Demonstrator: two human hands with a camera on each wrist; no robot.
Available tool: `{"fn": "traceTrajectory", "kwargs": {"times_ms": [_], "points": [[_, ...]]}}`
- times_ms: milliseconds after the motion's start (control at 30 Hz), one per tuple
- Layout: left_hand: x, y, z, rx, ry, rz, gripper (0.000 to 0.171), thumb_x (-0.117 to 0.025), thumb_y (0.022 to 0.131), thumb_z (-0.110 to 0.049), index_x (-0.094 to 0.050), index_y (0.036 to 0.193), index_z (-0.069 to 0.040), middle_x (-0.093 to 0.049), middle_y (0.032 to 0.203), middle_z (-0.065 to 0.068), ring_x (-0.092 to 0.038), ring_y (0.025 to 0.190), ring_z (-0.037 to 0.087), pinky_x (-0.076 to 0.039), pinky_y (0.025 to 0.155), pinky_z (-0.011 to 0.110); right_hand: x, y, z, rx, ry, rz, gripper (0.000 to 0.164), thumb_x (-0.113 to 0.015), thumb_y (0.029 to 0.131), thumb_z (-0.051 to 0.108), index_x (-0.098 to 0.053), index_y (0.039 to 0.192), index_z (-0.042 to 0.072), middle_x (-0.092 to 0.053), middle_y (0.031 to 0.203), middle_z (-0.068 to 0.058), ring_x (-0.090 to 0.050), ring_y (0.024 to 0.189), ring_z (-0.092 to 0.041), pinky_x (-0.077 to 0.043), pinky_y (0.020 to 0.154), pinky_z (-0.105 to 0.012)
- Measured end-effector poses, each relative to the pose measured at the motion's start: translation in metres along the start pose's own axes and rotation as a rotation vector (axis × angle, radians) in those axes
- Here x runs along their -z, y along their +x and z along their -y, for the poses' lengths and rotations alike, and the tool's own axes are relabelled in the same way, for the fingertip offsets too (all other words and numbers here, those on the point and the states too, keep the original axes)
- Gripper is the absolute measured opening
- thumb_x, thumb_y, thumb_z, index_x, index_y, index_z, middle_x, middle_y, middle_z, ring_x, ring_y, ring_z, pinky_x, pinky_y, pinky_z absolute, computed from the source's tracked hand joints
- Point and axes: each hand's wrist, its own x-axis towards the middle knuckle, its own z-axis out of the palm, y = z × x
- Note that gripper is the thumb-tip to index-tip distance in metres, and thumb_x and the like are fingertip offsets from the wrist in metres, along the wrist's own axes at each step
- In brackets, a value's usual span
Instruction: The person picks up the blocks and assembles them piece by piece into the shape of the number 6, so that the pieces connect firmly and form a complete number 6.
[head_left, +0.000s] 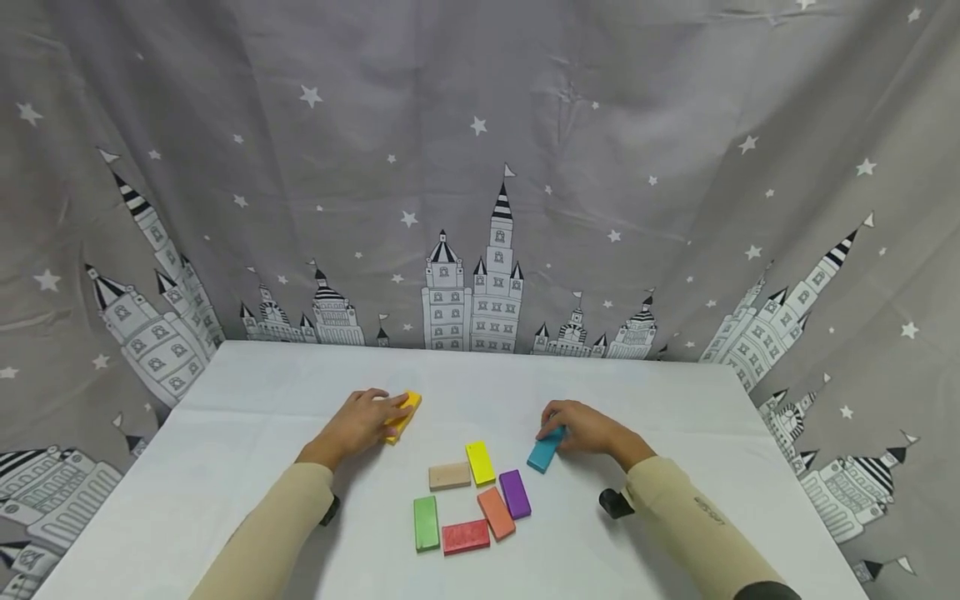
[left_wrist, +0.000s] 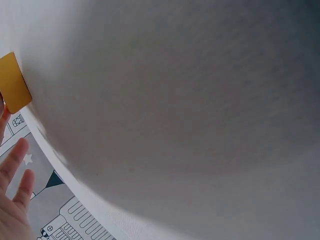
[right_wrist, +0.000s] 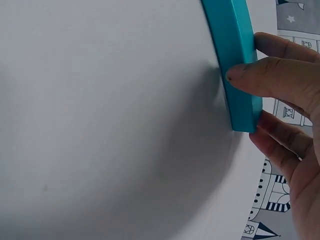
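At the back left of the white table, my left hand (head_left: pixel 363 423) grips an orange-yellow block (head_left: pixel 408 408) by its left side. In the left wrist view one end of that block (left_wrist: pixel 14 84) shows at the left edge, with two fingers spread away from it. My right hand (head_left: pixel 585 427) holds a blue block (head_left: pixel 546 450) right of the middle. The right wrist view has the thumb (right_wrist: pixel 250 80) on the blue block's (right_wrist: pixel 234 55) near face and other fingers on its far side.
Between the hands and nearer me lie several flat blocks: beige (head_left: pixel 449 477), yellow (head_left: pixel 481 463), purple (head_left: pixel 515 494), orange (head_left: pixel 497 513), red (head_left: pixel 466 537) and green (head_left: pixel 426 523). A grey castle-print curtain (head_left: pixel 480 167) hangs along the table's (head_left: pixel 637 375) back edge.
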Motion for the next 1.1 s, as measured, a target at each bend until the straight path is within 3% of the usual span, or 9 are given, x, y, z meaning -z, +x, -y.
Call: {"fn": "traceTrajectory", "kwargs": {"times_ms": [200,433,1100], "points": [[-0.001,-0.003,0.002,-0.025,0.022,-0.020,0.046,-0.065,0.088,-0.026,-0.060,0.132,-0.013,-0.050,0.143,0.008,-0.046,0.125,0.036,-0.034,0.103,0.055,0.000,0.016,0.003,-0.012,0.005,-0.003,0.028,-0.076,0.080,0.003,-0.076,0.106,0.013,-0.060,0.108,-0.002,-0.055,0.101,-0.020,-0.047,0.096,-0.043],[-0.003,-0.005,0.001,-0.044,0.021,-0.054,0.044,-0.066,0.087,-0.026,-0.062,0.130,-0.013,-0.052,0.141,0.008,-0.050,0.119,0.036,-0.037,0.100,0.053,0.002,0.039,0.011,-0.094,0.033,0.008,0.027,-0.078,0.079,0.004,-0.077,0.104,0.014,-0.061,0.104,-0.001,-0.054,0.099,-0.020,-0.046,0.096,-0.041],[-0.002,-0.005,-0.004,-0.008,0.020,-0.060,0.044,-0.068,0.086,-0.026,-0.064,0.128,-0.016,-0.054,0.140,0.003,-0.053,0.116,0.031,-0.038,0.100,0.051,0.004,0.126,0.033,-0.190,-0.027,-0.009,0.031,-0.080,0.077,0.005,-0.077,0.105,0.020,-0.064,0.103,0.004,-0.055,0.102,-0.017,-0.045,0.097,-0.035]]}}
